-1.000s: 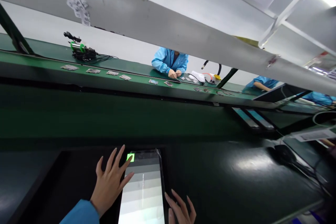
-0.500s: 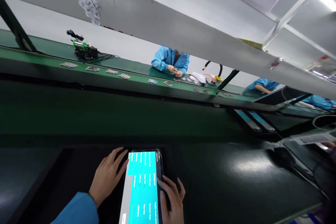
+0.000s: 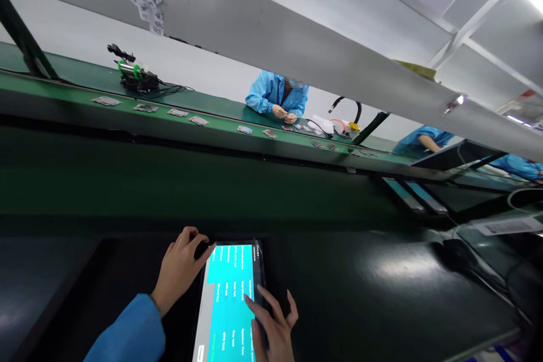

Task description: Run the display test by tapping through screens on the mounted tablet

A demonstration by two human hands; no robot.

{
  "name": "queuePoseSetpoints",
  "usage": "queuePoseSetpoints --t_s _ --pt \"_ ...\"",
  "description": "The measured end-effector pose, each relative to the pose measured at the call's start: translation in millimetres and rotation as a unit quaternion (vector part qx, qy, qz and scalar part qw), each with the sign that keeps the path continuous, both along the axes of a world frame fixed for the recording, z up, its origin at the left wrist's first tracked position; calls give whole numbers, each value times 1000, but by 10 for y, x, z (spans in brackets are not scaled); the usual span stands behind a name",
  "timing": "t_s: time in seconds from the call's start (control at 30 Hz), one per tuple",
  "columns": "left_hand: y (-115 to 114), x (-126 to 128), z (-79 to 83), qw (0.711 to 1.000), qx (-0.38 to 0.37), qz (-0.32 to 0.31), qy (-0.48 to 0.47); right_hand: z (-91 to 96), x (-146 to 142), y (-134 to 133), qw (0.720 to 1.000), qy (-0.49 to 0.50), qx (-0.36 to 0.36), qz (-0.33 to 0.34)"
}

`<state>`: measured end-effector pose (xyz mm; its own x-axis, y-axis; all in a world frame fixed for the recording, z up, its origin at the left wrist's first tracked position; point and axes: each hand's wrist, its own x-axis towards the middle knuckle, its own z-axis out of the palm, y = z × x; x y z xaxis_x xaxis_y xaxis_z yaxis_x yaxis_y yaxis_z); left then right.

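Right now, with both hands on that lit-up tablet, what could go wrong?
1. The right hand has a finger on the cyan screen of the tablet; a stray touch might pick the wrong menu line.
2. The left hand grips only the tablet's top left corner, so it could perhaps slide on the glossy dark bench.
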<state>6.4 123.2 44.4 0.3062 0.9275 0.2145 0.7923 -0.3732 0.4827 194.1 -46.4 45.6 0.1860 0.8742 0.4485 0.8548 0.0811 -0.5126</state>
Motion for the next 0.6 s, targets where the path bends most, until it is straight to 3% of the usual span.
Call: queuePoseSetpoints --t_s 0.27,0.47,0.6 --pt "-10 17 -2 1000 -4 10 -10 -30 132 -28 999 -12 8 -38" --pt "-26 20 14 1000 -5 12 -13 6 245 6 989 -124 -50 56" --pt "-27 15 25 1000 13 10 -10 4 269 -6 989 -134 -38 40"
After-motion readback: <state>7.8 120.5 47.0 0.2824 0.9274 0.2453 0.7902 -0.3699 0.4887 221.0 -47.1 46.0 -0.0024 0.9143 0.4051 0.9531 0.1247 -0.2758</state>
